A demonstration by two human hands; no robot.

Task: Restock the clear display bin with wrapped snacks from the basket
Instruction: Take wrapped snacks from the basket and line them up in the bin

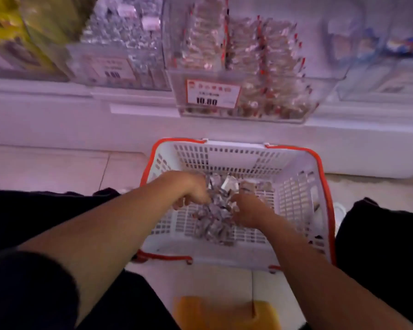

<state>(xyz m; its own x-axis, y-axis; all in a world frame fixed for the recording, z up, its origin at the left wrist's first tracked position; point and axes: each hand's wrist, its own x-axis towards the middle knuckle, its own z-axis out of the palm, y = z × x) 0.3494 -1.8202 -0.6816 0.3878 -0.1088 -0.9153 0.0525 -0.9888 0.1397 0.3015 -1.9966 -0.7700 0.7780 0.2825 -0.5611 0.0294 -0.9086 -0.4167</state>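
A shop is being shown: snacks are being displayed in clear bins [248, 91] w/ a price tag [212, 94].

There is only one view, from the head of the person. It looks forward and down, close above the basket [293, 160] on the floor; the clear display bin [324, 91] is farther, at the top.

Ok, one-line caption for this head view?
Both hands, left and right, gather wrapped snacks in a white basket below the clear display bin.
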